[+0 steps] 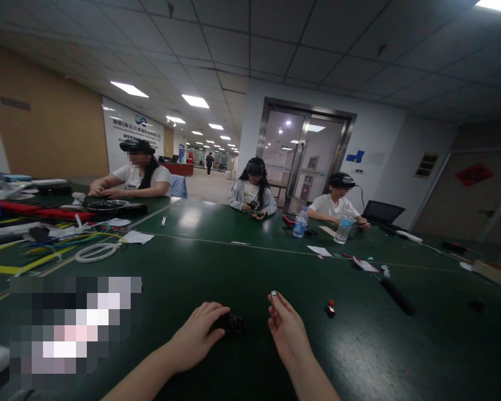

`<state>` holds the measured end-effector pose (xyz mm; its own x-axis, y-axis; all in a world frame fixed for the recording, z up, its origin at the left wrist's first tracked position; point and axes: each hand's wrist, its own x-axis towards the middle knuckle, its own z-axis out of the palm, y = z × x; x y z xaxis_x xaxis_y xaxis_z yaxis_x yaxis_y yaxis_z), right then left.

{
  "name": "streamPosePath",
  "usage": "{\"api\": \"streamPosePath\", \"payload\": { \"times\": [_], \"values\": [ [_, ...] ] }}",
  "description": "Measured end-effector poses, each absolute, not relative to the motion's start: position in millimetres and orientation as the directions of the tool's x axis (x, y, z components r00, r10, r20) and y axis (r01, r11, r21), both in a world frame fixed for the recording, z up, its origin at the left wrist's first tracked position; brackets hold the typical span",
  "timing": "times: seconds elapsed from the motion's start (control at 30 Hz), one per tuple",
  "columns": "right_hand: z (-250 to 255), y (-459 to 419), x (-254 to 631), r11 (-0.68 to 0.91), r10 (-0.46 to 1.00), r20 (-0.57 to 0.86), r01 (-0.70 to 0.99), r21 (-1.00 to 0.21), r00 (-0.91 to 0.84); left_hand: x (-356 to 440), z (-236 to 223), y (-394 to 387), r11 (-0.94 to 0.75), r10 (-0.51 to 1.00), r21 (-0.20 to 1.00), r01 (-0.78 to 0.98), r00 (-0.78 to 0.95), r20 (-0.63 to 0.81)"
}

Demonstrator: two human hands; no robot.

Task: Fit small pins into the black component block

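My left hand (198,337) is closed on a small black object (235,323) that lies on the dark green table. Its kind is too dark to make out, and the fingers cover its left end. To the right, my right hand (290,328) is raised a little, pinching a small silver-white piece (274,293) between thumb and forefinger. The two hands are apart. Beyond the right hand, a small red and black part (330,308) rests on the table.
A black-handled tool (396,295) lies at right. Two water bottles (300,223) stand farther back, near papers (318,251). At left are a coiled white tube (96,252), wires and a small wrench (163,221). Several people sit across the table (192,256). A pixelated patch hides the lower left.
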<state>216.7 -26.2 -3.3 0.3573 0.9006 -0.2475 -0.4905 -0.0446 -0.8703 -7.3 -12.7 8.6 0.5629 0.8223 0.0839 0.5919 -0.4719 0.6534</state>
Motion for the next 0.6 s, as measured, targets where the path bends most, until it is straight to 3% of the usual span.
{"api": "streamPosePath", "payload": {
  "times": [0.23,0.6],
  "values": [
    [5.3,-28.8,212.7,-0.039,0.881,-0.333,-0.650,-0.759,0.335,-6.6,7.5,-11.8,-0.471,0.822,0.679,0.563,0.560,0.106],
    [0.5,-27.0,220.5,-0.056,0.890,-0.327,-0.636,-0.770,0.318,-5.2,13.1,-14.0,-0.458,0.828,0.677,0.576,0.554,0.088]
  ]
}}
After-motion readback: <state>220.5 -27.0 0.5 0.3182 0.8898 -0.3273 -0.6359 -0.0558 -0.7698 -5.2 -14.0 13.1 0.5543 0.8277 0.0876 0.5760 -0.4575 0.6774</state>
